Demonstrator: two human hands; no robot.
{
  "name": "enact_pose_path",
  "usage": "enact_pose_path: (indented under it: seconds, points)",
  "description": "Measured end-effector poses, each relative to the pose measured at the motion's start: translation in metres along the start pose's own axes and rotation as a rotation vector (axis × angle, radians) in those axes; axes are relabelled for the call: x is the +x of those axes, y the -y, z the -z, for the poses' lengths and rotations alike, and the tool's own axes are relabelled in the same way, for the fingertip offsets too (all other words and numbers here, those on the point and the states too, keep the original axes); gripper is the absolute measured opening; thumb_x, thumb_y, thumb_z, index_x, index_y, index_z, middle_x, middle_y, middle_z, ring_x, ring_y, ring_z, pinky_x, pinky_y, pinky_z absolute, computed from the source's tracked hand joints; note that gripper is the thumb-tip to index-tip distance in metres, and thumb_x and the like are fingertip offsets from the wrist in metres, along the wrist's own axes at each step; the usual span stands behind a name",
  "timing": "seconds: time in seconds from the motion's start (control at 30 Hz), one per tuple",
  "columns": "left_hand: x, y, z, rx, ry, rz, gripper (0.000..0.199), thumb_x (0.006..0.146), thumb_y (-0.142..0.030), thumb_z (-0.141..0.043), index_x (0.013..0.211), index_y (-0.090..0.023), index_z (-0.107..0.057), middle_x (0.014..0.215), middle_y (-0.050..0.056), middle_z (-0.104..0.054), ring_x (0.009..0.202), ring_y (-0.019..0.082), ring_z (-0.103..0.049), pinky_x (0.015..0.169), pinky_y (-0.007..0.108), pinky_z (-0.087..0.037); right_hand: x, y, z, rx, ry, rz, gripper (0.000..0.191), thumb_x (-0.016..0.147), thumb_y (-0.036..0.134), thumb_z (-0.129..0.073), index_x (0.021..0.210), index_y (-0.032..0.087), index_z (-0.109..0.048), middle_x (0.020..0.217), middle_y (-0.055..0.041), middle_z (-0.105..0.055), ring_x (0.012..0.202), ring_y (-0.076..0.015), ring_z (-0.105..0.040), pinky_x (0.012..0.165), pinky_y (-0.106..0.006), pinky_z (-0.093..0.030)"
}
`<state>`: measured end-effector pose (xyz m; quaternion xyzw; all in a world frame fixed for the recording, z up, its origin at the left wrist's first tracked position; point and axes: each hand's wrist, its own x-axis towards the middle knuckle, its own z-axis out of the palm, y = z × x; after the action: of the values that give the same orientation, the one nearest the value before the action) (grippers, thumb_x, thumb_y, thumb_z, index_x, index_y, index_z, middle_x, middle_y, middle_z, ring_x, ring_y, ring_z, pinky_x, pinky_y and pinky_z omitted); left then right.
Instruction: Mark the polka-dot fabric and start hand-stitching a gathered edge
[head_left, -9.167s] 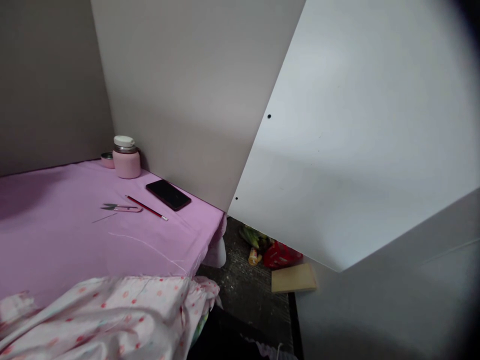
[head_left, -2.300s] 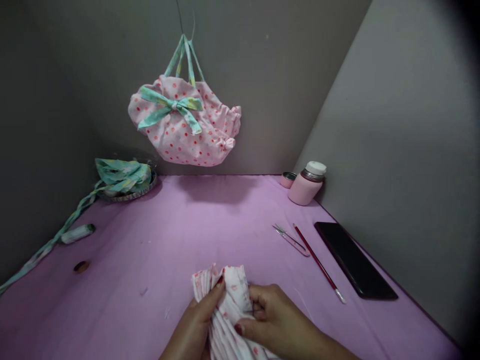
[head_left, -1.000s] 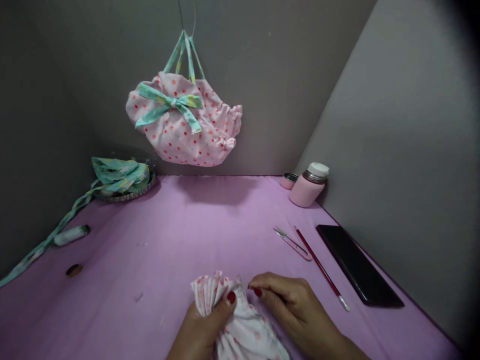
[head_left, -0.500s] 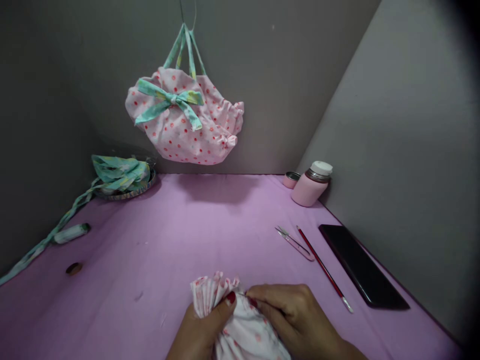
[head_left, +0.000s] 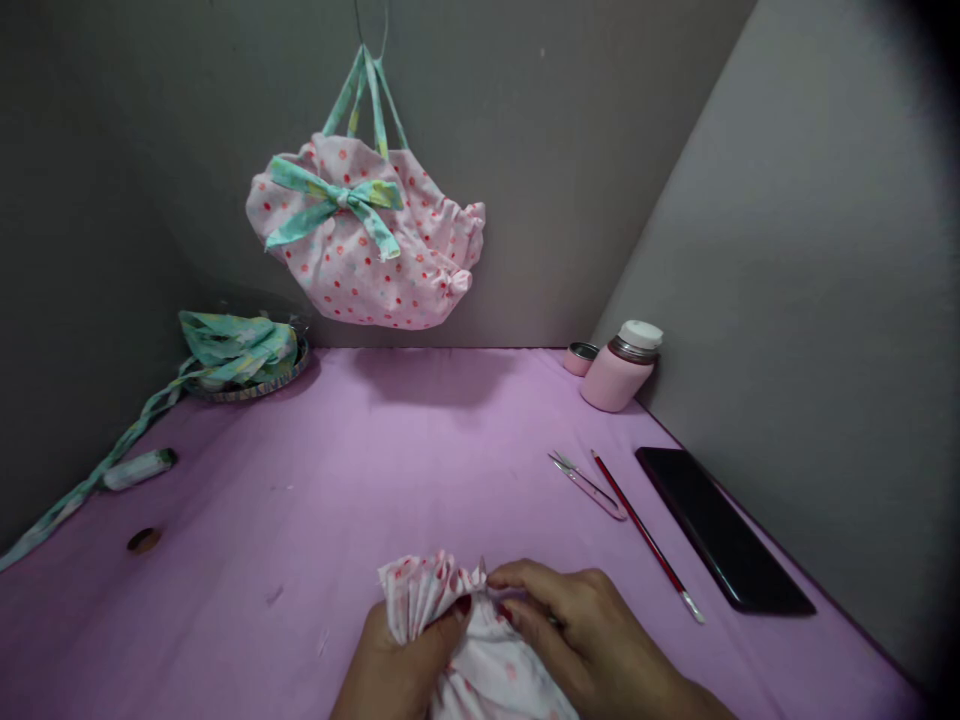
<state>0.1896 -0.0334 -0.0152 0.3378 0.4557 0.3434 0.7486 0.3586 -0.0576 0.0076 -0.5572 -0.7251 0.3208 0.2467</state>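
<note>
Low in the middle, a piece of pale pink fabric (head_left: 495,655) with red dots is bunched up, its gathered, frilled edge (head_left: 420,585) pointing away from me. My left hand (head_left: 405,655) is closed on it, thumb pressed across the gathers. At the right end of the frill is my right hand (head_left: 592,625), index fingertip against the edge and thumb just below. Those fingers are bent together in a loose pinch. A tiny pointed sliver stands up by the index fingertip; whether it is a needle or cloth I cannot tell.
A dotted pink bag (head_left: 360,270) with a green bow hangs at the back. Right lie thread snips (head_left: 592,492), a red pencil (head_left: 645,535) and a black phone-like slab (head_left: 720,530), behind them a pink jar (head_left: 619,380). Left are a basket (head_left: 262,385) of green strips and a white roll (head_left: 139,468).
My right index finger has shifted slightly up and left along the frill, apart from the thumb. The pointed sliver now shows at its tip. My left hand keeps its hold.
</note>
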Motion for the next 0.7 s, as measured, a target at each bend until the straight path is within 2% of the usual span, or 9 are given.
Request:
enact_pose_path:
  seconds: [0.1, 0.17, 0.27, 0.33, 0.4, 0.5, 0.6, 0.63, 0.7]
  points:
    - [0.002, 0.003, 0.005, 0.049, -0.045, 0.009, 0.019, 0.062, -0.032, -0.071, 0.07, -0.016, -0.066, 0.065, 0.004, -0.065, 0.064, 0.02, -0.058, 0.065, 0.031, -0.044, 0.003, -0.002, 0.001, -0.046, -0.009, -0.052, 0.021, 0.086, 0.019, -0.044, 0.087, 0.021, -0.064, 0.064, 0.0024, -0.063, 0.053, -0.0098, -0.054, 0.05, -0.018, -0.036]
    - [0.007, 0.007, 0.007, 0.072, -0.082, 0.015, 0.019, 0.062, -0.034, -0.071, 0.065, -0.017, -0.064, 0.062, 0.003, -0.063, 0.061, 0.02, -0.056, 0.063, 0.03, -0.043, 0.007, -0.008, 0.003, -0.096, -0.064, -0.074, 0.02, 0.086, 0.019, -0.043, 0.083, 0.02, -0.063, 0.06, 0.0025, -0.06, 0.052, -0.0099, -0.051, 0.05, -0.019, -0.035]
    - [0.011, 0.01, 0.001, 0.061, -0.081, -0.003, 0.018, 0.062, -0.033, -0.069, 0.062, -0.018, -0.062, 0.058, 0.001, -0.06, 0.057, 0.018, -0.054, 0.061, 0.029, -0.042, 0.012, -0.023, 0.005, -0.203, -0.183, -0.045, 0.019, 0.086, 0.016, -0.043, 0.081, 0.018, -0.061, 0.071, -0.0016, -0.06, 0.064, -0.0128, -0.054, 0.06, -0.022, -0.04]
    - [0.01, 0.011, -0.005, 0.027, -0.075, -0.048, 0.012, 0.061, -0.027, -0.067, 0.066, -0.016, -0.063, 0.058, 0.001, -0.06, 0.057, 0.018, -0.054, 0.059, 0.028, -0.041, 0.014, -0.035, 0.004, -0.269, -0.228, -0.005, 0.019, 0.086, 0.017, -0.043, 0.079, 0.017, -0.062, 0.079, -0.0053, -0.059, 0.077, -0.0169, -0.055, 0.069, -0.027, -0.042]
    - [0.008, 0.009, -0.009, 0.047, -0.066, -0.099, 0.006, 0.058, -0.018, -0.063, 0.062, -0.015, -0.062, 0.056, 0.0, -0.058, 0.057, 0.017, -0.053, 0.057, 0.026, -0.039, 0.017, -0.048, 0.002, -0.266, -0.225, 0.02, 0.018, 0.086, 0.02, -0.045, 0.079, 0.017, -0.061, 0.08, -0.0068, -0.058, 0.081, -0.0193, -0.055, 0.073, -0.031, -0.043]
    - [0.007, 0.005, -0.008, 0.05, -0.056, -0.163, 0.006, 0.061, -0.016, -0.057, 0.064, -0.015, -0.062, 0.058, 0.0, -0.057, 0.057, 0.015, -0.052, 0.056, 0.026, -0.038, 0.024, -0.062, 0.003, -0.19, -0.219, 0.055, 0.018, 0.084, 0.029, -0.051, 0.094, 0.018, -0.061, 0.094, -0.0084, -0.059, 0.09, -0.0214, -0.056, 0.08, -0.034, -0.045]
    - [0.004, 0.002, -0.008, 0.109, -0.126, -0.166, 0.003, 0.062, -0.017, -0.061, 0.063, -0.015, -0.063, 0.057, 0.001, -0.059, 0.061, 0.017, -0.054, 0.056, 0.027, -0.039, 0.035, -0.048, 0.011, -0.189, -0.345, 0.071, 0.024, 0.085, 0.035, -0.047, 0.099, 0.02, -0.059, 0.099, -0.0092, -0.059, 0.089, -0.0223, -0.058, 0.076, -0.034, -0.048]
    - [0.002, 0.001, -0.009, 0.122, -0.14, -0.155, 0.004, 0.062, -0.017, -0.063, 0.064, -0.014, -0.063, 0.058, 0.001, -0.061, 0.064, 0.019, -0.055, 0.058, 0.028, -0.04, 0.04, -0.033, 0.013, -0.21, -0.372, 0.093, 0.024, 0.086, 0.035, -0.046, 0.1, 0.02, -0.059, 0.1, -0.0093, -0.059, 0.088, -0.0224, -0.058, 0.075, -0.035, -0.048]
    - [-0.002, -0.002, -0.01, 0.112, -0.144, -0.14, 0.01, 0.062, -0.019, -0.068, 0.07, -0.014, -0.065, 0.067, 0.004, -0.065, 0.074, 0.023, -0.058, 0.064, 0.03, -0.042, 0.055, 0.008, 0.009, -0.258, -0.327, 0.216, 0.021, 0.085, 0.032, -0.047, 0.098, 0.021, -0.059, 0.1, -0.0092, -0.06, 0.09, -0.0226, -0.057, 0.079, -0.036, -0.046]
